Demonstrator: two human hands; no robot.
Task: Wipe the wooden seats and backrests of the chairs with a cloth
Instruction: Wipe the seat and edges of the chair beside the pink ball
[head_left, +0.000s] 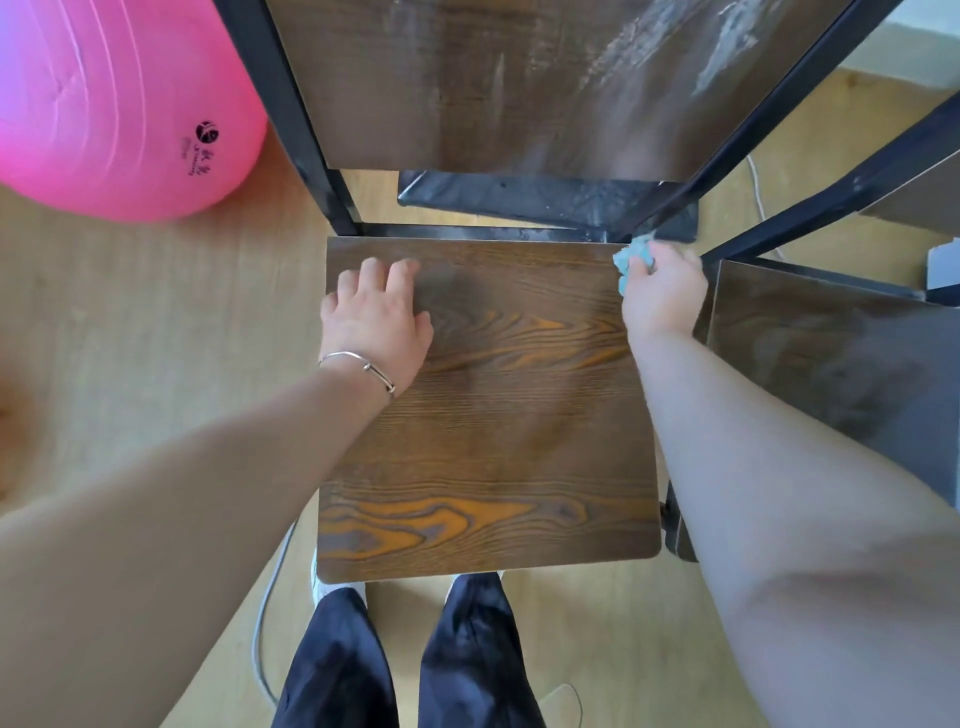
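Note:
A dark wooden chair seat (488, 431) fills the middle of the view, with its wooden backrest (509, 88) rising behind it in a black metal frame (291, 114). The backrest shows pale dusty smears at its upper right. My left hand (376, 322) rests flat on the seat's far left part, fingers spread. My right hand (665, 293) grips a bunched light-blue cloth (635, 255) at the seat's far right corner, by the base of the frame post. A second chair's seat (841, 364) stands close on the right.
A big pink exercise ball (119, 109) sits on the light wooden floor (156, 322) at the upper left. My legs in dark trousers (405, 660) stand just before the seat's front edge. A grey cable (262, 618) runs along the floor by my left foot.

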